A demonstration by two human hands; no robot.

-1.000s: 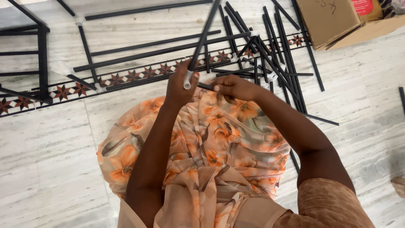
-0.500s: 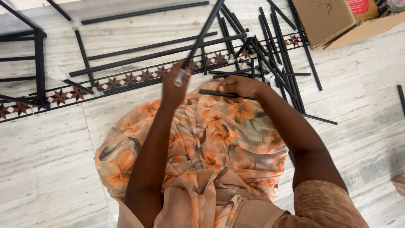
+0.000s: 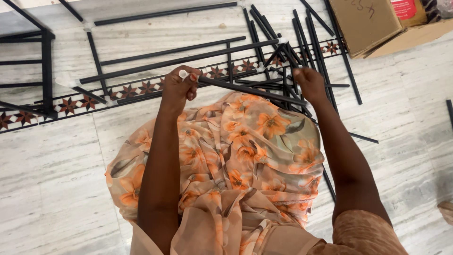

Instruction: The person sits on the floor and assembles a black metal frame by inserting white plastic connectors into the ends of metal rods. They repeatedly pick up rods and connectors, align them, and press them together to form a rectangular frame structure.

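Gripping a slim black metal rod (image 3: 245, 89), left hand (image 3: 179, 87) closed

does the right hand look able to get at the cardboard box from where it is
Probably not without leaning. The right hand rests at the pile of black rods, and the cardboard box lies beyond them, further up and right, with rods crossing the floor between.

A thin black metal rod (image 3: 250, 89) lies crosswise just beyond the lap draped in orange floral fabric (image 3: 236, 160), its left end in the left hand (image 3: 179, 87) and its right end by the right hand (image 3: 309, 82). Farther off, a heap of loose black metal rods (image 3: 306, 42) lies on the pale marble floor (image 3: 52, 184), right of centre. A brown cardboard box (image 3: 368, 23) sits at the far right. A black metal frame (image 3: 45, 61) lies at the far left.
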